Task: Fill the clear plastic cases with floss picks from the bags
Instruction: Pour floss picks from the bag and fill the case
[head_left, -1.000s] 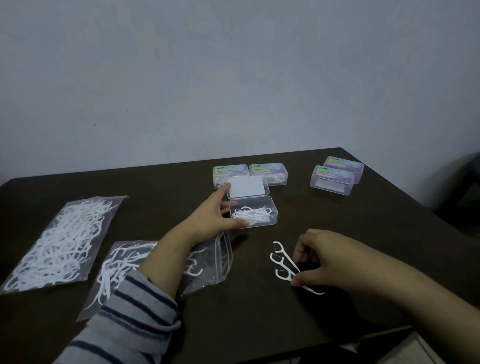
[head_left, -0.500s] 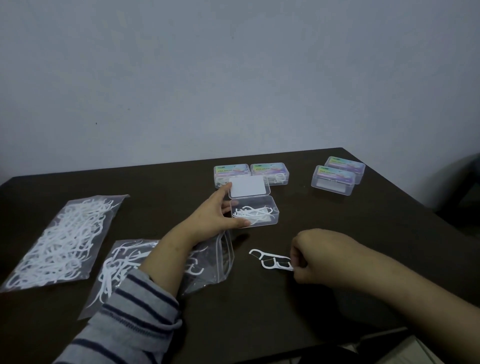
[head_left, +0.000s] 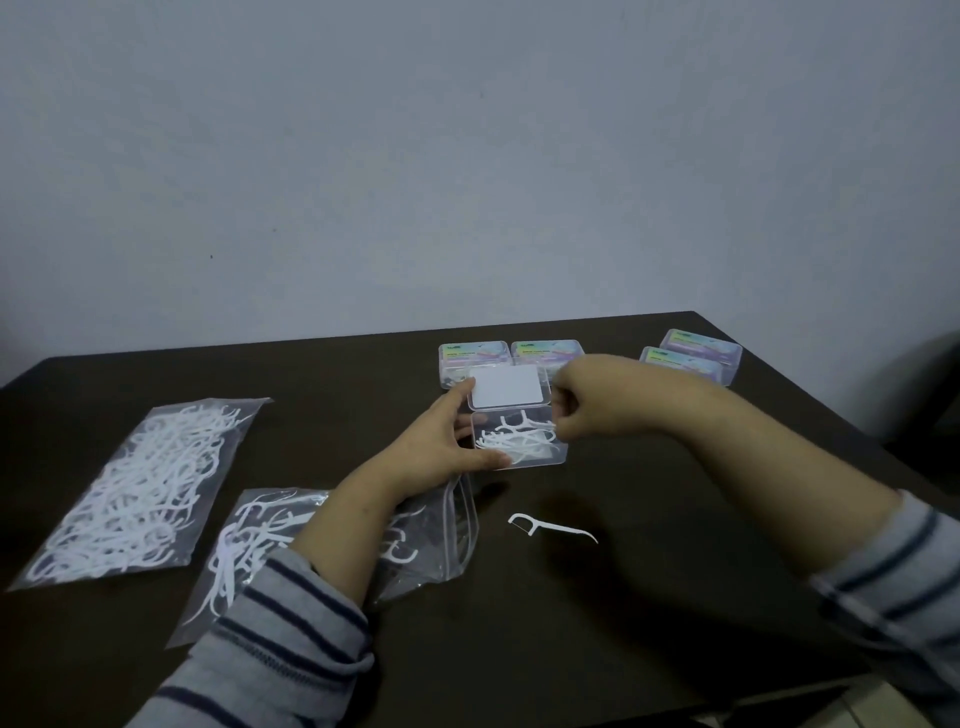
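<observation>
An open clear case sits mid-table with several white floss picks inside, its lid folded back behind it. My left hand holds the case by its left side, thumb at the front corner and a finger on the lid. My right hand hovers over the case's right edge and pinches floss picks that reach down into it. One loose floss pick lies on the table in front of the case. An opened bag of picks lies under my left forearm.
A fuller sealed bag of picks lies at the left. Two closed labelled cases stand behind the open one, two more near the far right corner. The dark table ends close on the right and front.
My right hand lifted picks from the table in front and carried them up to the open case. One pick stayed on the table. My left hand kept its hold.
</observation>
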